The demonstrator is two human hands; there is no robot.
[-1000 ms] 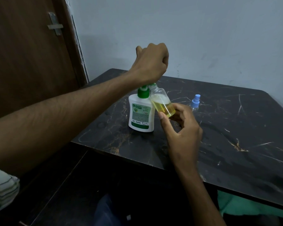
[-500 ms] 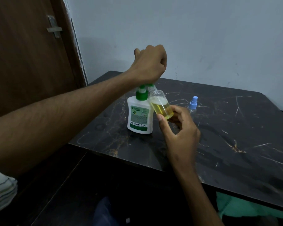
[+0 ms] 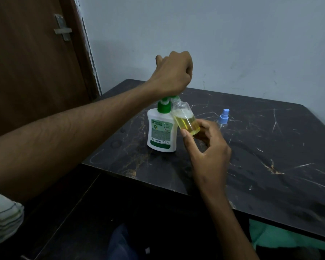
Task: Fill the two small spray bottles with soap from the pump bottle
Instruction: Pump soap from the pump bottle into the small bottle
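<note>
From the head view, the left hand sits balled in a fist on top of the pump bottle, fingers curled over the green pump head, which it mostly hides; that looks like a press to drive soap out. The white bottle stands upright near the desk's near-left corner, so it takes the push without being held.

The right hand pinches a small clear spray bottle between thumb and fingertips low on its body, tilting its open neck up against the pump's spout, touching the pump bottle's shoulder. The tilt, I'd say, is to catch the stream. Yellow soap fills roughly the lower half, so this one looks partway done.

The second spray bottle stands just behind the right hand, further toward the desk's back edge, blue sprayer cap on; how much it holds I cannot tell.

The desk is dark marble-patterned stone with pale veins and scratches. Behind it a plain bluish wall; on the left a brown wooden door with a metal latch. A striped sleeve shows at bottom left.
</note>
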